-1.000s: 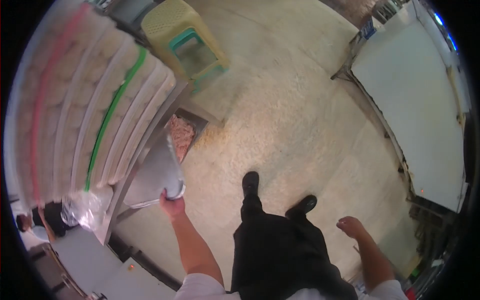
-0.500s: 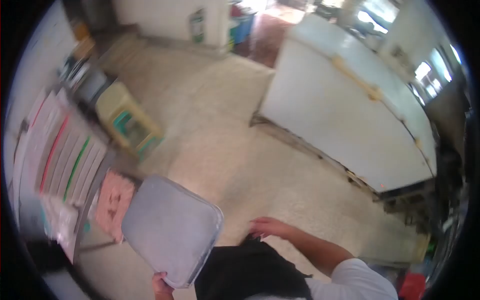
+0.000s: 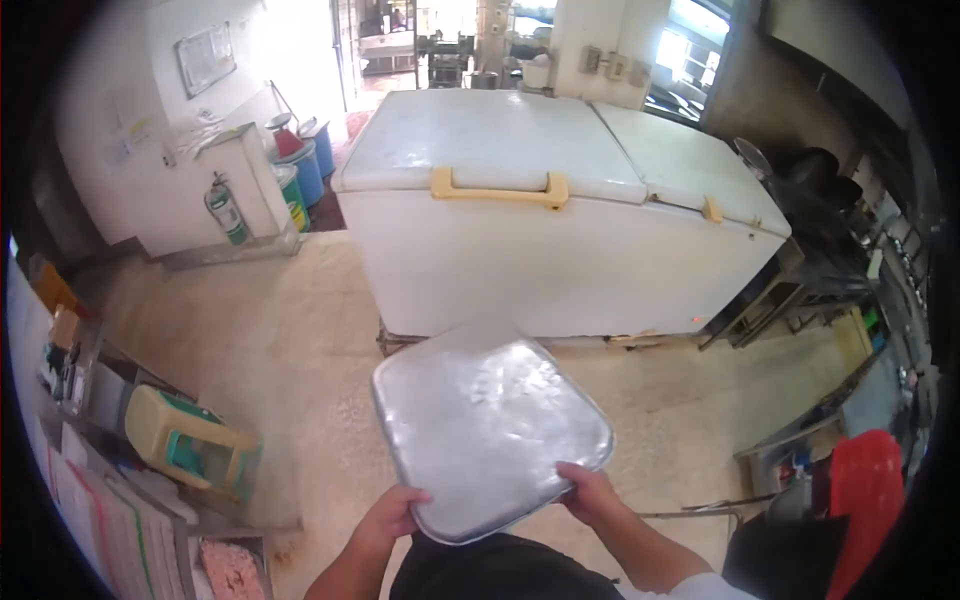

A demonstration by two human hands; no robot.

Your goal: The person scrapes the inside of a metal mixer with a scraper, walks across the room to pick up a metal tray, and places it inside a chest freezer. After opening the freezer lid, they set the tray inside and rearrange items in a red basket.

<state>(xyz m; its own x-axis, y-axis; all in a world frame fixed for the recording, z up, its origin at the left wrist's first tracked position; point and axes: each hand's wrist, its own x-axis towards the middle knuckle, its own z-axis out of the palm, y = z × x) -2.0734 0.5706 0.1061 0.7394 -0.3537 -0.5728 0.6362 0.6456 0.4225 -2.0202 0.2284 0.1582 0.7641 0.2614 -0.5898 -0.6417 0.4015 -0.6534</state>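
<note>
Stood before a white chest freezer [image 3: 560, 230]. Carried flat at waist height: metal tray [image 3: 490, 425], empty, judged light, stiff, slick. Gripped at near rim, left hand [image 3: 392, 512] and right hand [image 3: 590, 492] clamping opposite corners.

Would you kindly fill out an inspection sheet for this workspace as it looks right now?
Surface: pale speckled floor; no worktable in view.
Job's things: rounded square silver metal tray, bare, held flat in front of the body.
Clutter: yellow-green plastic stool; container of pink minced meat; stacked trays at lower left.
Grippers: left hand grips the tray's near edge; right hand grips its near right edge.
Cables: nothing seen.
Surroundings: white chest freezer with yellow handles; fire extinguisher; blue barrels; red plastic item.
</note>
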